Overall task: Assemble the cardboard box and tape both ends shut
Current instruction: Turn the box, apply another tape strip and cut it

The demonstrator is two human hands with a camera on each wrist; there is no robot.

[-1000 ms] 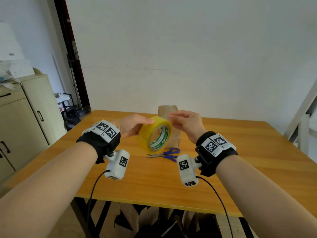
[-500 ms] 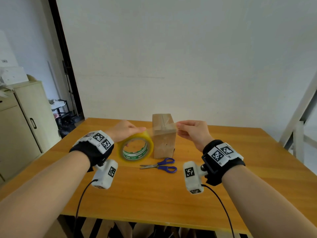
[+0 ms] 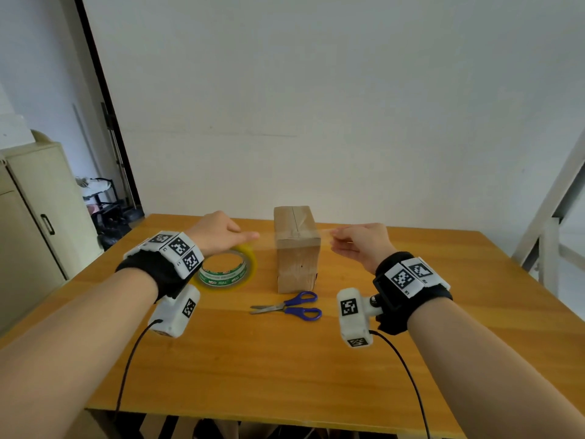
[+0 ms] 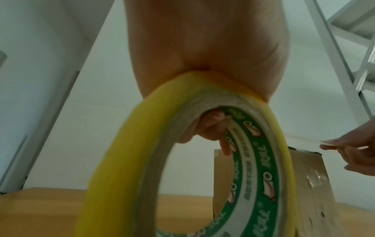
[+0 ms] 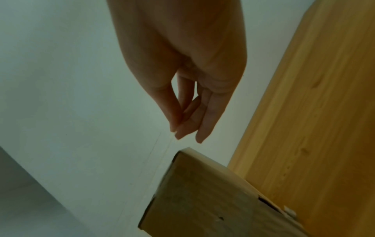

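A small brown cardboard box stands upright in the middle of the wooden table, its top flaps folded shut. To its left my left hand grips a yellow roll of tape, with fingers curled through the core. A clear strip of tape runs from the roll across the box top to my right hand, which pinches the strip's free end to the right of the box. In the right wrist view the thumb and fingertips meet just above the box's corner.
Blue-handled scissors lie on the table just in front of the box. A beige cabinet stands at the left, and a white metal frame at the right. A white wall lies behind the table.
My hands have drawn apart: the left carried the roll down and left of the box, the right moved right with the tape end, stretching the strip over the box top.
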